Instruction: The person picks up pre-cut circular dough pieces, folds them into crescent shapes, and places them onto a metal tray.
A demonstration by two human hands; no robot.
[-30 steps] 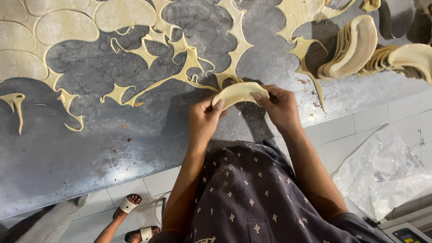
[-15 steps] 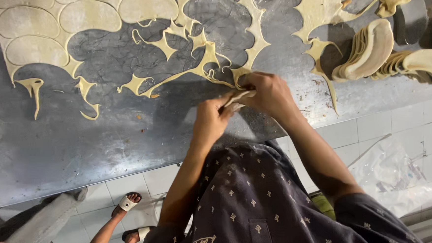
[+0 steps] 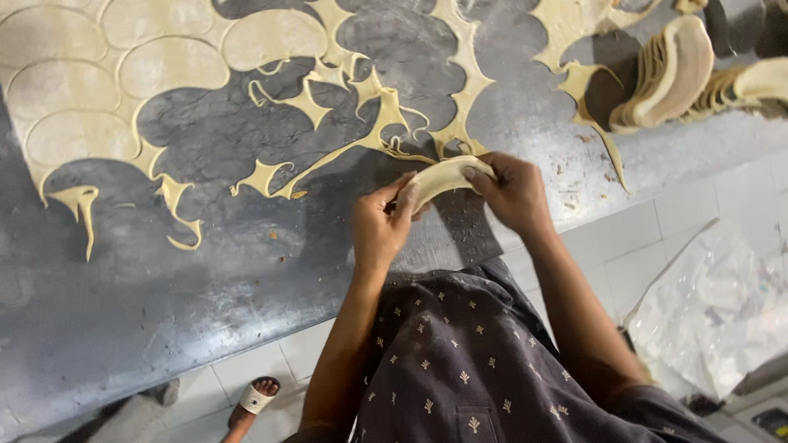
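Note:
Both hands hold a folded half-moon piece of pale dough [image 3: 444, 176] just above the near edge of a grey metal table [image 3: 128, 289]. My left hand [image 3: 381, 224] pinches its left end between thumb and fingers. My right hand [image 3: 511, 188] grips its right end from above. A rolled dough sheet [image 3: 90, 85] with round cut pieces in it lies at the far left. Thin scraps of leftover dough [image 3: 344, 116] spread over the middle of the table.
Stacks of folded dough pieces [image 3: 669, 72] lean at the far right of the table. A crumpled clear plastic sheet [image 3: 722, 303] lies on the white tiled floor at the right. Another person's sandalled foot [image 3: 258, 398] stands on the tiles below the table edge.
The dough piece, held up in both hands a second ago, was pressed between the hands and is now folded and held slightly lower and to the left. The view shifted.

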